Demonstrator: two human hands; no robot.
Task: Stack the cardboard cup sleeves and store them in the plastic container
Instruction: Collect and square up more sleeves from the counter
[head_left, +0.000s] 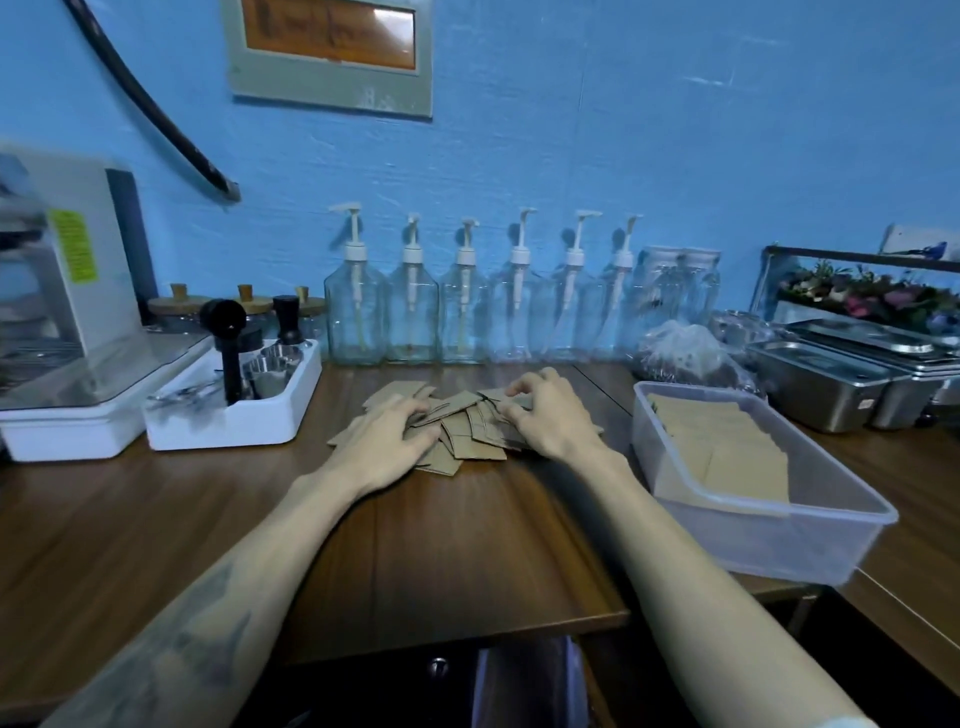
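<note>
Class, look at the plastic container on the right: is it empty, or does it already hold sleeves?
Partly filled, lid off: the plastic container holds a row of cardboard sleeves.

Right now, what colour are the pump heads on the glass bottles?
White, on all six pump heads of the clear glass bottles; head view shows them.

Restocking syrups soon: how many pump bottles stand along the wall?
6, in one row against the blue wall behind the sleeve pile: pump bottles at and. The jars to their right have no visible pumps; none looks hidden.
</note>
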